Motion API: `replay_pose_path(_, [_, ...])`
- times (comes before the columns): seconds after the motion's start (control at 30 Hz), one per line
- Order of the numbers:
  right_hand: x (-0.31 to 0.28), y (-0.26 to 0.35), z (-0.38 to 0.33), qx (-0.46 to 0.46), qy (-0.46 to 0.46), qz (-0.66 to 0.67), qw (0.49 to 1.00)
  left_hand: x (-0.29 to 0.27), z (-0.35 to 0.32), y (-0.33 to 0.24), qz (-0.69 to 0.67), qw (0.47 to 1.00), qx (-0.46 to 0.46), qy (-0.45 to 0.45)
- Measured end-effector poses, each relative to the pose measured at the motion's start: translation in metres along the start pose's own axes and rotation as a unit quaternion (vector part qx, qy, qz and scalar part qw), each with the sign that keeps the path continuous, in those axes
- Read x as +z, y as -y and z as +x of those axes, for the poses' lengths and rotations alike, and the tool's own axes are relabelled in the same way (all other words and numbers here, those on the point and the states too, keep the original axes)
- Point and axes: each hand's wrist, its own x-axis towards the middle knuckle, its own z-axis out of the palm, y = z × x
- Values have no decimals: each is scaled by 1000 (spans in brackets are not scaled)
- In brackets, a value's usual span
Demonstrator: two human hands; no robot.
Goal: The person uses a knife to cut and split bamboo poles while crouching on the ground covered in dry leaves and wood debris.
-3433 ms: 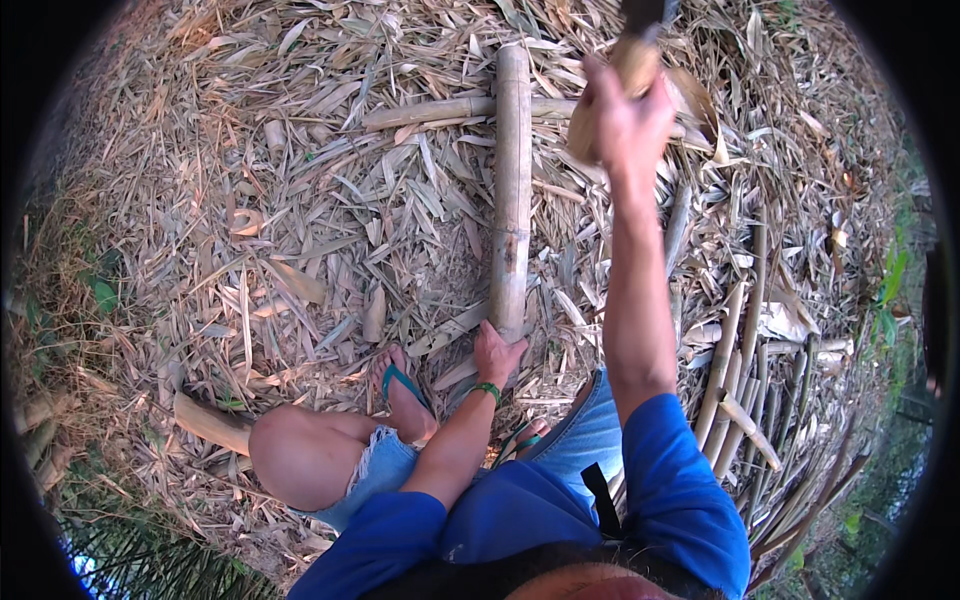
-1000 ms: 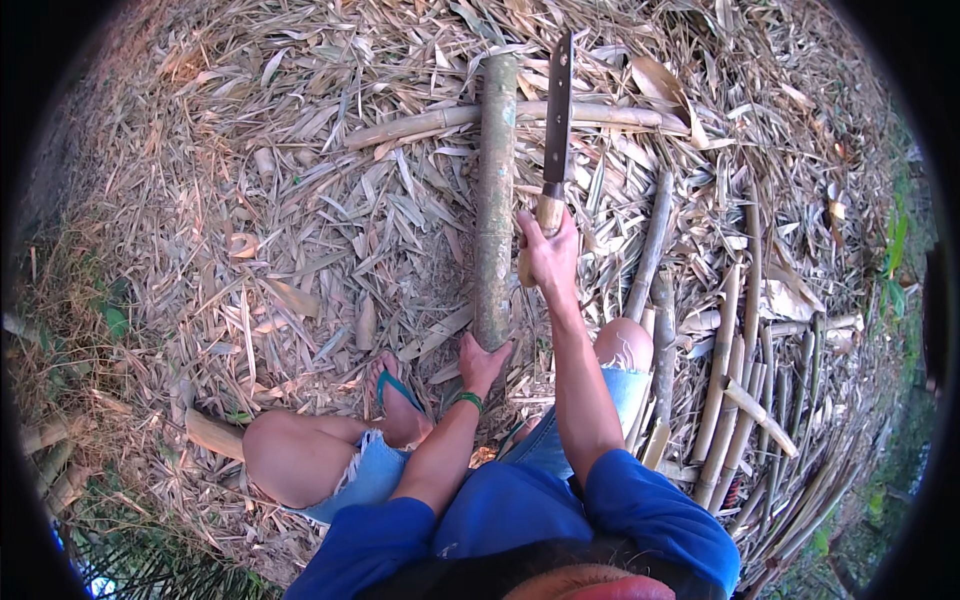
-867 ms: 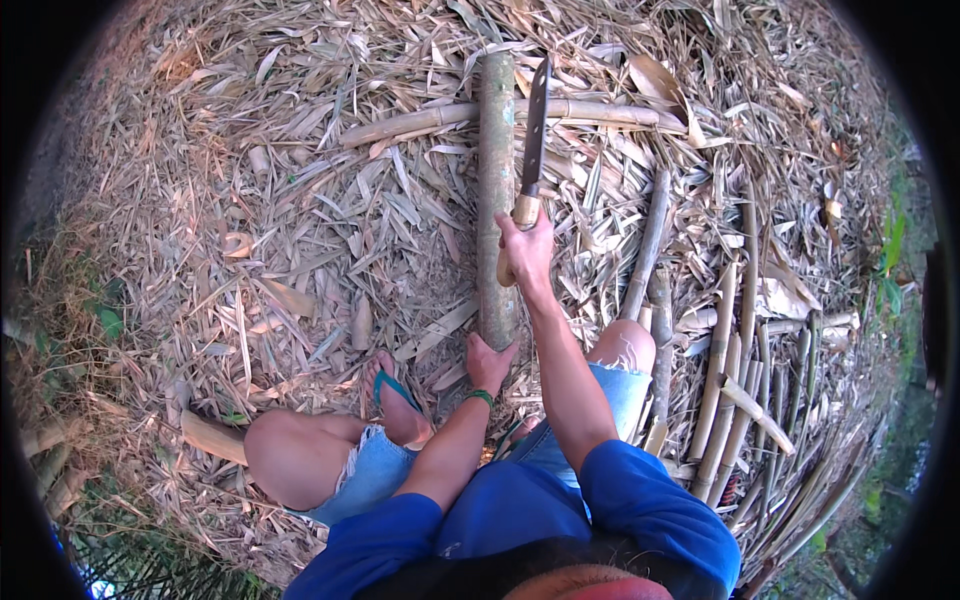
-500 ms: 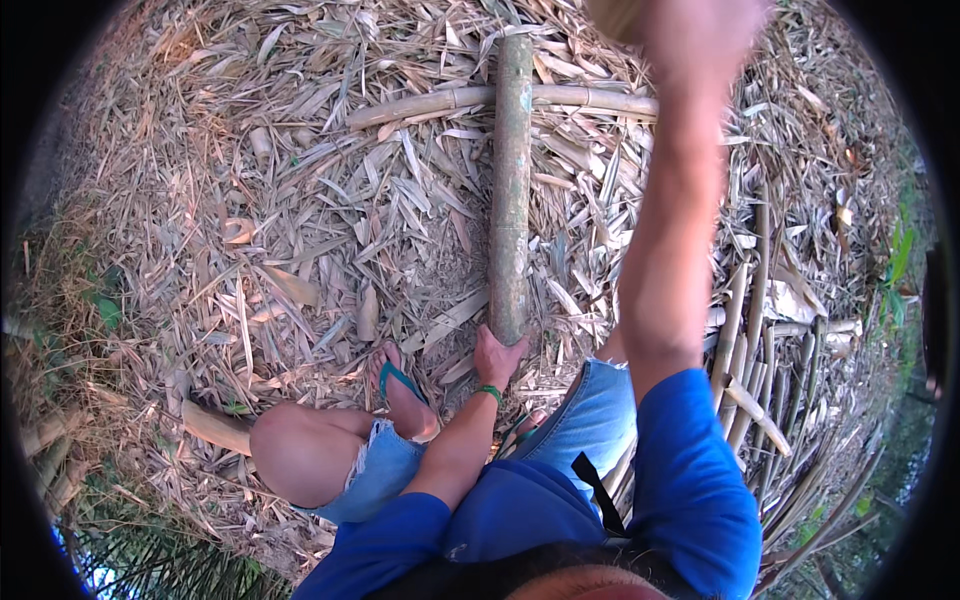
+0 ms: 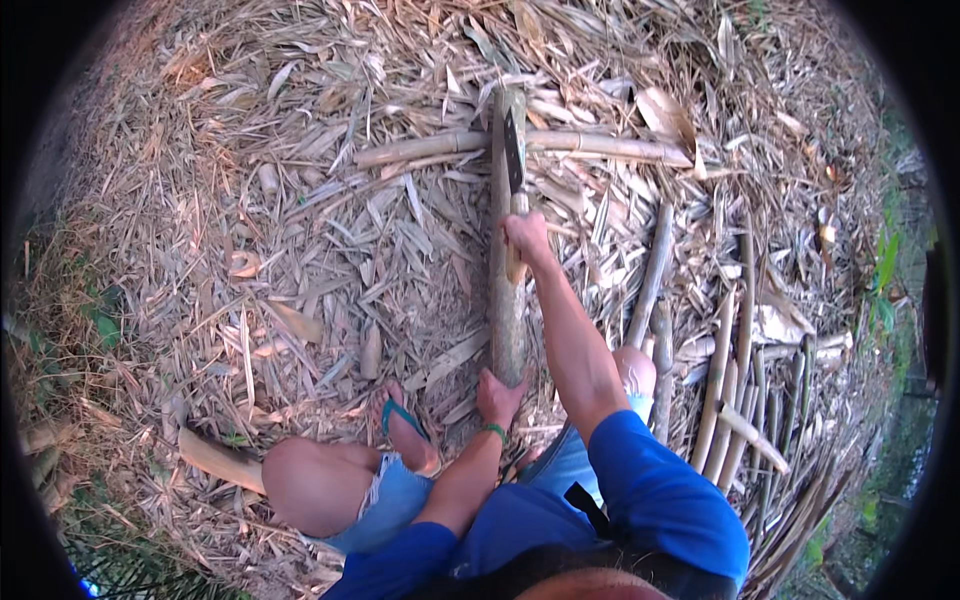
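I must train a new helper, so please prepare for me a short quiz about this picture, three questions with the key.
1. Which hand grips the knife?
2. True or false: the left hand is at the near end of the thick pole.
3. The wristband is: a) red, b) green, c) white?

Key: 1. The right hand. 2. True. 3. b.

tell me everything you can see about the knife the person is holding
The knife has a long, narrow, dark blade, metal by its look, with small pale spots along it, and a pale, wood-like handle. The right hand grips the handle. The blade points away from the person, roughly lengthwise over the far part of the log. Whether its edge touches the log or has bitten in can't be told.
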Motion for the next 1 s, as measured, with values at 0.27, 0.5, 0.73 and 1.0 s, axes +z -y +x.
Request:
replay_pose_path(0.27, [9,32,-47,-69,-35,-55,996,-16,0,5,-19,999,-43,9])
replay_pose_path(0.5, [-21,3,-30,2,30,200,979,-8,-4,4,-7,1000,12,17])
replay_pose_path(0.73, [-62,70,-108,-181,-126,105,970,-16,-4,1,-8,1000,-14,14])
replay_pose_path(1.0, [-30,16,-90,-74,-98,88,989,-15,0,-5,3,999,9,33])
